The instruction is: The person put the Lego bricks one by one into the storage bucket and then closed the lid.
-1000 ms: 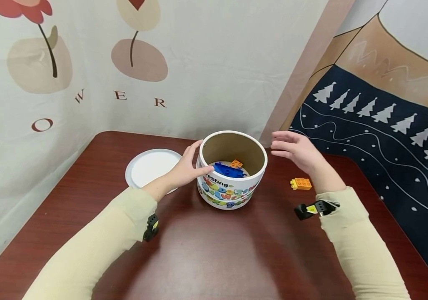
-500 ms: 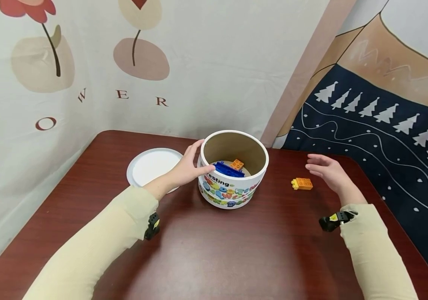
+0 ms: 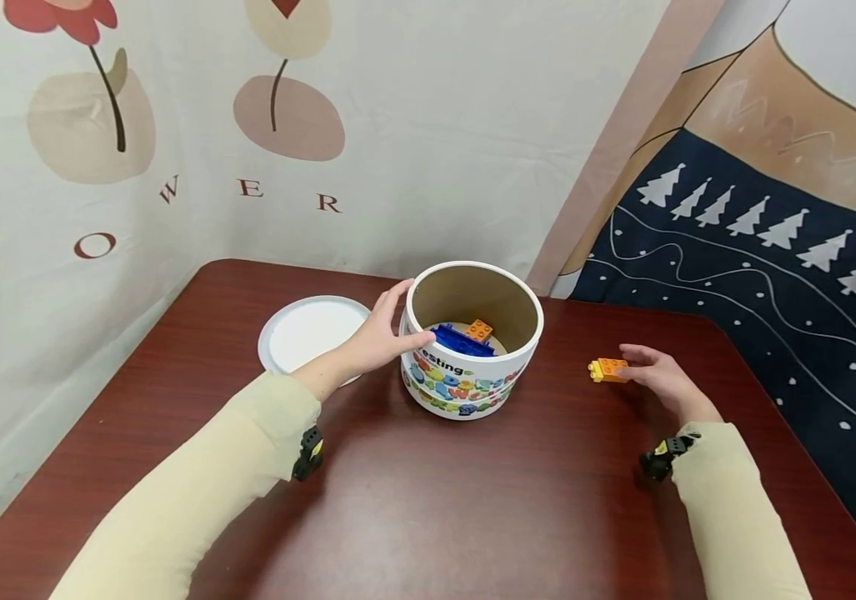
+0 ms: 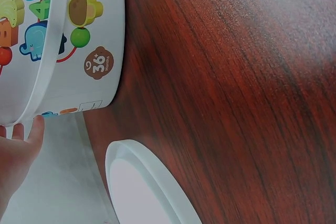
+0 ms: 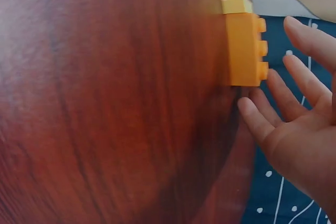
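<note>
Lying by the right hand (image 3: 663,381) is a studded block (image 5: 244,48).

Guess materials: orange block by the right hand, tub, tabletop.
Orange block: likely hard plastic; smooth, molded-looking studs.
Tub: printed, white outside, brownish inside; perhaps coated cardboard, possibly plastic.
Tabletop: reddish-brown grain, slight sheen; wood or laminate.

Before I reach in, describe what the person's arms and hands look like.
The left sleeve and right sleeve are long, plain and pale cream-yellow. A small black device with a yellow patch sits at the left cuff, and a similar black unit at the right. The left hand and right hand wear no gloves. No cables show.
</note>
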